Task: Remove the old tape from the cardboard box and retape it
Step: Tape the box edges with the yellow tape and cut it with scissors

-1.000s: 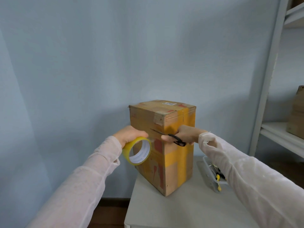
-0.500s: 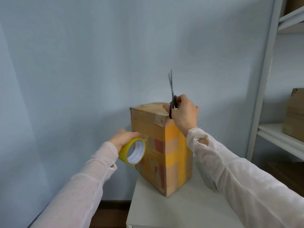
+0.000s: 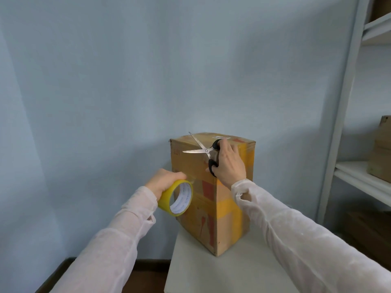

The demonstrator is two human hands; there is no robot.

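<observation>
A tall cardboard box (image 3: 228, 225) with yellow tape bands stands upright on a white table (image 3: 222, 273). My left hand (image 3: 164, 179) grips a yellow tape roll (image 3: 176, 197) against the box's left face, where a clear strip runs from the roll onto the cardboard. My right hand (image 3: 228, 163) holds black-handled scissors (image 3: 203, 151) in front of the box's upper left face. The blades are spread apart and point left. My right arm hides the table's right part.
A white shelf unit (image 3: 347, 115) stands at the right, with cardboard boxes (image 3: 380, 151) on its shelf. A pale blue wall is close behind the table. Dark floor shows at the lower left of the table.
My right hand has swung the scissors down from pointing straight up above the box to pointing left across its upper face, blades now spread. My left hand with the roll has stayed put.
</observation>
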